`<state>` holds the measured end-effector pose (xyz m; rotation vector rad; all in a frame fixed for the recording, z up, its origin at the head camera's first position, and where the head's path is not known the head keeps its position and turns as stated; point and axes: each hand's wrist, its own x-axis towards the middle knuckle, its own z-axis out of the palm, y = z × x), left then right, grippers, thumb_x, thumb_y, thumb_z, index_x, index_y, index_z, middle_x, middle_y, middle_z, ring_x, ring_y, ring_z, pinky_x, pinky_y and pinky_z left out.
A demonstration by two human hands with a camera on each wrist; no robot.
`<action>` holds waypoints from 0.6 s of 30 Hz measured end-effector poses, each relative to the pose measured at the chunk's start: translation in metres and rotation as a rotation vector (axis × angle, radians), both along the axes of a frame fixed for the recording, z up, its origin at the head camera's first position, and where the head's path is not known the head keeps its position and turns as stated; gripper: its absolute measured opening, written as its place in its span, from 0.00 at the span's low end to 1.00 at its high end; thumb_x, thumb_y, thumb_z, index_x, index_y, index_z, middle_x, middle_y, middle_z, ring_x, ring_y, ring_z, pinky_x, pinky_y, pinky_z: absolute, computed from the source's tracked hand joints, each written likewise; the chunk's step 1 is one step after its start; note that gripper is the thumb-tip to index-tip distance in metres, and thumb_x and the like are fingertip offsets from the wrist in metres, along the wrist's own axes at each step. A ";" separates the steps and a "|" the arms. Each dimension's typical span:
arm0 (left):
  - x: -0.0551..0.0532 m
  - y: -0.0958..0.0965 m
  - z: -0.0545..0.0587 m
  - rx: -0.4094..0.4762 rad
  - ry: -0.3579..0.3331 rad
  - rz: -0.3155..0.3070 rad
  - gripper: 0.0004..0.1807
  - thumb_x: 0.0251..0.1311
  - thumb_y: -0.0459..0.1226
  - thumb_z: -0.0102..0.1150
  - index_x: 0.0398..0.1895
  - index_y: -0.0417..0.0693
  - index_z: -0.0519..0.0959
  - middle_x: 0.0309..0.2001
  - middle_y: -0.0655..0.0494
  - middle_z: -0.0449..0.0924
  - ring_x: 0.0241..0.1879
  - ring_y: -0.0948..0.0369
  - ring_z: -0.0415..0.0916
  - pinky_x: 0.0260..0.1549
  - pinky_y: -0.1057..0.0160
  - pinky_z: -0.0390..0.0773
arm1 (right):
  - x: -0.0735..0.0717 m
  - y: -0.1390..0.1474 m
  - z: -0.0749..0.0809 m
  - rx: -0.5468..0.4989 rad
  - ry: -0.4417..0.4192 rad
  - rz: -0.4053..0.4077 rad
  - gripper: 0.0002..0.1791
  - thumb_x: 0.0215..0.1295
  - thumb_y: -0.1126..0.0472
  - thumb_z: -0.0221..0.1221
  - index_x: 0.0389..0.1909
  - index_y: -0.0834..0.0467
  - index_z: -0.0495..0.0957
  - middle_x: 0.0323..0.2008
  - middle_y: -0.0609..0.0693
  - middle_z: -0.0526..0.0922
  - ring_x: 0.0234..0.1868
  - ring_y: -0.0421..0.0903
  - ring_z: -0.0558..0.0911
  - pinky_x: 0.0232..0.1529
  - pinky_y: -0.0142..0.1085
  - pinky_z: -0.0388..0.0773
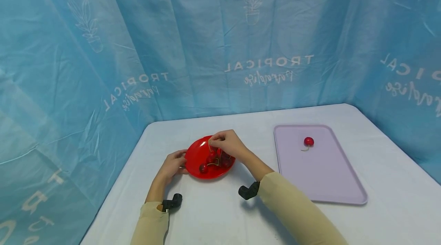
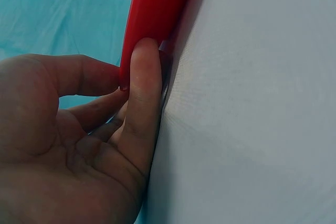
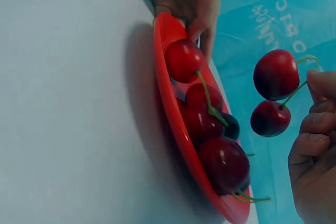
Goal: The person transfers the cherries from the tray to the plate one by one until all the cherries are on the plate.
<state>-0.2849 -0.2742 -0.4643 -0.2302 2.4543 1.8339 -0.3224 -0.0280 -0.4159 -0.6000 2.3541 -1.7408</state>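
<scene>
On the left of the table stands a red plate point(image 1: 195, 156) with several dark red cherries point(image 3: 224, 164) on it, some with green stems. My left hand point(image 1: 173, 165) holds the plate's left rim; in the left wrist view, fingers on either side pinch the red edge point(image 2: 157, 9). Over the plate, my right hand point(image 1: 230, 144) pinches thin green stems between thumb and fingertips. From these stems hang two cherries, a larger one point(image 3: 276, 74) and a smaller one point(image 3: 270, 118), raised above the others in the right wrist view.
To the right lies a pale purple tray point(image 1: 310, 180) with a low rim. One red cherry point(image 1: 309, 141) with its stem rests near the tray's far end. A blue printed curtain point(image 1: 206, 46) hangs behind and beside the white table point(image 1: 210, 214).
</scene>
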 end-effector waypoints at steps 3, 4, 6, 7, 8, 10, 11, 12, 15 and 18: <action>0.002 -0.001 0.002 -0.003 0.000 -0.008 0.24 0.54 0.33 0.51 0.58 0.48 0.67 0.48 0.48 0.73 0.34 0.52 0.76 0.30 0.58 0.79 | 0.000 -0.008 -0.002 0.003 -0.015 0.005 0.08 0.53 0.50 0.61 0.34 0.47 0.81 0.30 0.47 0.80 0.38 0.51 0.75 0.33 0.43 0.78; 0.002 0.000 0.002 -0.002 -0.001 -0.011 0.25 0.54 0.33 0.50 0.58 0.48 0.67 0.49 0.48 0.73 0.34 0.52 0.76 0.31 0.58 0.79 | 0.001 -0.011 -0.003 0.011 -0.017 0.003 0.08 0.53 0.50 0.61 0.33 0.46 0.81 0.31 0.47 0.79 0.38 0.52 0.75 0.33 0.42 0.78; 0.003 0.001 0.002 -0.002 -0.003 -0.012 0.24 0.55 0.33 0.50 0.58 0.48 0.66 0.49 0.47 0.73 0.34 0.52 0.76 0.31 0.58 0.79 | 0.001 -0.016 -0.006 0.024 -0.018 -0.004 0.08 0.51 0.51 0.62 0.33 0.46 0.81 0.31 0.46 0.79 0.37 0.52 0.75 0.32 0.40 0.78; 0.003 0.001 0.002 -0.004 -0.006 -0.010 0.24 0.55 0.33 0.50 0.58 0.48 0.67 0.49 0.47 0.73 0.34 0.52 0.76 0.31 0.58 0.79 | 0.001 -0.018 -0.007 0.033 -0.015 -0.008 0.08 0.51 0.50 0.63 0.32 0.45 0.81 0.31 0.46 0.79 0.37 0.51 0.75 0.31 0.39 0.78; 0.003 0.001 0.002 -0.003 -0.009 -0.008 0.24 0.55 0.33 0.50 0.58 0.48 0.67 0.49 0.47 0.73 0.34 0.52 0.76 0.31 0.58 0.79 | 0.001 -0.021 -0.008 0.040 -0.009 -0.012 0.08 0.51 0.50 0.63 0.32 0.45 0.81 0.31 0.45 0.79 0.37 0.49 0.75 0.31 0.39 0.78; 0.003 0.001 0.002 -0.005 -0.008 -0.008 0.24 0.55 0.33 0.50 0.58 0.48 0.67 0.49 0.47 0.73 0.34 0.53 0.76 0.31 0.58 0.79 | 0.001 -0.026 -0.009 0.052 0.015 -0.017 0.07 0.51 0.50 0.63 0.32 0.44 0.81 0.31 0.43 0.78 0.36 0.46 0.74 0.29 0.36 0.78; 0.003 0.000 0.002 -0.006 -0.005 -0.009 0.24 0.55 0.33 0.50 0.58 0.48 0.67 0.49 0.47 0.73 0.34 0.53 0.76 0.31 0.58 0.79 | 0.001 -0.028 -0.009 0.052 0.022 -0.018 0.07 0.51 0.49 0.62 0.31 0.45 0.82 0.30 0.43 0.79 0.35 0.46 0.74 0.29 0.36 0.77; 0.003 0.000 0.001 -0.006 -0.003 -0.011 0.24 0.55 0.33 0.50 0.58 0.48 0.67 0.48 0.47 0.73 0.33 0.53 0.76 0.31 0.58 0.79 | 0.002 -0.031 -0.008 0.052 0.026 -0.018 0.07 0.51 0.49 0.62 0.31 0.45 0.82 0.30 0.44 0.79 0.34 0.45 0.74 0.28 0.35 0.77; 0.003 0.000 0.002 -0.006 0.005 -0.018 0.23 0.55 0.33 0.50 0.58 0.48 0.67 0.48 0.47 0.73 0.33 0.53 0.77 0.31 0.58 0.79 | 0.003 -0.035 -0.006 0.058 0.044 -0.017 0.06 0.53 0.50 0.60 0.31 0.45 0.81 0.27 0.45 0.79 0.32 0.45 0.74 0.26 0.34 0.76; 0.002 0.001 0.003 -0.004 0.008 -0.024 0.24 0.55 0.33 0.49 0.58 0.47 0.67 0.48 0.47 0.73 0.33 0.53 0.77 0.31 0.58 0.79 | 0.004 -0.038 -0.005 0.061 0.039 -0.027 0.04 0.54 0.50 0.60 0.30 0.44 0.81 0.25 0.46 0.78 0.31 0.45 0.74 0.25 0.34 0.76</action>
